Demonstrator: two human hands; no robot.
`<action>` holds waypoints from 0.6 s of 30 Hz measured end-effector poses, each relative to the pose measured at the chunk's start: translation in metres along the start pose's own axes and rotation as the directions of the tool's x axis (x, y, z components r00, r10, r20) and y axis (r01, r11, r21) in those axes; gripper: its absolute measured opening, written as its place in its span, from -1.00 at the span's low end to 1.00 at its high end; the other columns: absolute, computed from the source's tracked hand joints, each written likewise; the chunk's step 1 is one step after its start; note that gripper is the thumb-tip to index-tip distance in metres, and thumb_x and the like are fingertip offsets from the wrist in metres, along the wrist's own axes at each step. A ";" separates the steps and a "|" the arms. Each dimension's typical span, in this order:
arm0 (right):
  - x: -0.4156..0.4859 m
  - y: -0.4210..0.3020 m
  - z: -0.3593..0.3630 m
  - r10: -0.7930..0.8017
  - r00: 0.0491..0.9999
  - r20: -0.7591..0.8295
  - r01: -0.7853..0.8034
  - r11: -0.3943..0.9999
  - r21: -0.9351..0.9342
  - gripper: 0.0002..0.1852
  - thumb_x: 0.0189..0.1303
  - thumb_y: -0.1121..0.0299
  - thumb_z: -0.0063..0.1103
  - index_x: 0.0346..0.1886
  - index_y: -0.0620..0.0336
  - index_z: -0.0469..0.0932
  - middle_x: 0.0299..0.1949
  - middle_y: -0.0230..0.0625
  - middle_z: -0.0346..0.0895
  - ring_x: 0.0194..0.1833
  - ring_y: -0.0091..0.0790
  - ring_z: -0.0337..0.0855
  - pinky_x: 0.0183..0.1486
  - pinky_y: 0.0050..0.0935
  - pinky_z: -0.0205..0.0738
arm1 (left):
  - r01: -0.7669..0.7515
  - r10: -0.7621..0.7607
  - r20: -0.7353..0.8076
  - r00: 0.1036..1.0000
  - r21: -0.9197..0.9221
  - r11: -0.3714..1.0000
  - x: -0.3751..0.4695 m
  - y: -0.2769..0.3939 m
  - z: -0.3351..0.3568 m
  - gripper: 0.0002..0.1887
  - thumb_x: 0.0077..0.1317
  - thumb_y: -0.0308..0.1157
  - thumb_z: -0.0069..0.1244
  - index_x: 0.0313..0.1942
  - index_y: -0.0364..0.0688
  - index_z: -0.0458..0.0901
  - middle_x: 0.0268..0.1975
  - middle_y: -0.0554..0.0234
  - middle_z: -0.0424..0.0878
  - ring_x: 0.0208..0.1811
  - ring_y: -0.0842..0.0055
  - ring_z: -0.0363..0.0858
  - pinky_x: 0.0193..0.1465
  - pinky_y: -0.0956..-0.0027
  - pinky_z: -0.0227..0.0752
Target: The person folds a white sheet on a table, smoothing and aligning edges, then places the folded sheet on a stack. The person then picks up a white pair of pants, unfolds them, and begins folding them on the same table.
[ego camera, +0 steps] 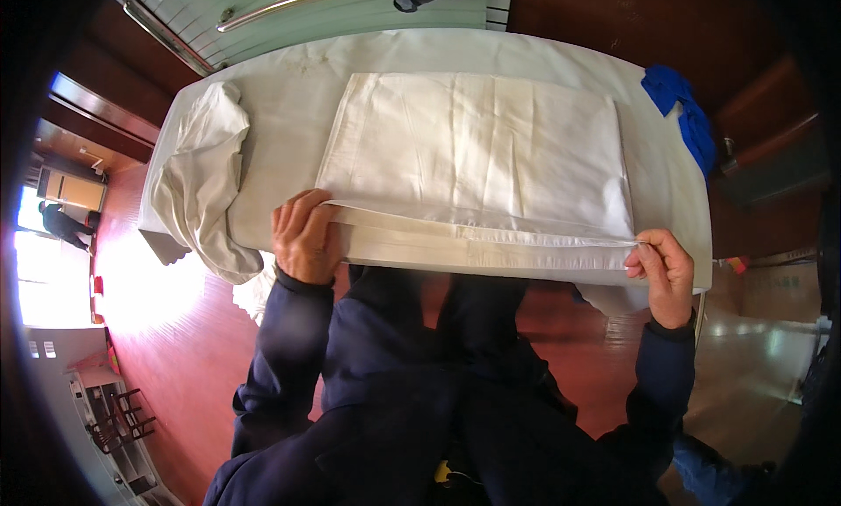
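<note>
A white cloth (479, 151), creased and roughly rectangular, lies flat on a table covered with a white tablecloth (282, 112). Its near edge runs along the table's front edge. My left hand (305, 236) grips the near left corner, fingers curled over the fabric. At the near right corner, my right hand (663, 269) pinches the cloth's edge between thumb and fingers. Between the hands the near edge shows a layered strip with a seam, partly parted from the layer below.
A crumpled white cloth (204, 171) lies at the table's left end, and a blue cloth (683, 112) hangs over the right corner. Behind the table runs a metal rail (309, 3). A person (64, 225) is far off at left, near chairs (131, 414) lower down.
</note>
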State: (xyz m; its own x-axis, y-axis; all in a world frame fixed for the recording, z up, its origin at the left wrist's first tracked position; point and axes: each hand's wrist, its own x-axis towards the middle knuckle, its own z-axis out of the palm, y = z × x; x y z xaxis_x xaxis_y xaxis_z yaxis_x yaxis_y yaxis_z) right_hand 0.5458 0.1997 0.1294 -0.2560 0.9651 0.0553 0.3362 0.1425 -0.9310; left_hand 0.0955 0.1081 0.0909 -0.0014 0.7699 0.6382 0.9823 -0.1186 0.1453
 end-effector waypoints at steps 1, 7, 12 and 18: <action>-0.001 0.001 0.001 -0.002 1.000 0.010 0.002 1.000 -0.011 -0.89 0.47 0.48 0.08 -0.11 0.31 0.56 -0.40 -0.37 0.61 -0.40 -0.61 0.54 -0.28 -0.60 0.46 | 0.035 -0.034 0.003 0.999 -0.035 0.999 -0.001 -0.003 -0.002 -0.78 -0.01 -0.62 0.07 -0.29 -0.24 0.67 -0.08 0.15 0.74 0.00 0.20 0.67 0.07 0.21 0.44; 0.000 0.000 -0.003 -0.040 0.999 0.021 0.042 0.996 -0.080 -0.90 0.45 0.52 0.06 -0.11 0.31 0.56 -0.39 -0.35 0.62 -0.42 -0.62 0.51 -0.32 -0.60 0.44 | 0.074 -0.090 -0.078 0.993 -0.189 0.979 0.006 -0.005 -0.011 -0.81 0.06 -0.73 0.06 -0.31 -0.32 0.68 -0.14 0.04 0.75 -0.05 0.13 0.71 0.03 0.22 0.55; -0.003 0.001 -0.011 -0.078 0.997 -0.017 0.076 0.990 -0.119 -0.90 0.39 0.53 0.09 -0.13 0.31 0.59 -0.40 -0.35 0.66 -0.45 -0.63 0.51 -0.36 -0.60 0.42 | 0.005 -0.019 -0.093 0.995 -0.149 0.989 0.003 0.001 -0.023 -0.81 0.06 -0.74 0.05 -0.30 -0.34 0.65 -0.12 0.04 0.74 -0.03 0.12 0.70 0.04 0.23 0.55; -0.004 0.006 -0.011 -0.131 0.991 0.034 0.135 0.950 -0.282 -0.90 0.31 0.62 0.12 -0.19 0.30 0.62 -0.44 -0.32 0.66 -0.48 -0.58 0.55 -0.40 -0.57 0.42 | 0.010 -0.009 0.003 1.000 -0.192 0.981 -0.006 0.001 -0.016 -0.80 0.06 -0.75 0.08 -0.31 -0.33 0.65 -0.12 0.09 0.74 -0.05 0.15 0.70 0.03 0.23 0.56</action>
State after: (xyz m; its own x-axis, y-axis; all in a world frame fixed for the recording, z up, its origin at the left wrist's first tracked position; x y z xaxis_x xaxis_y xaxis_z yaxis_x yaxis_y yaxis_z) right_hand 0.5591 0.1995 0.1273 -0.3283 0.9301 0.1645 0.5402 0.3277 -0.7751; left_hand 0.0936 0.0929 0.0991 -0.0098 0.7731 0.6342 0.9278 -0.2295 0.2942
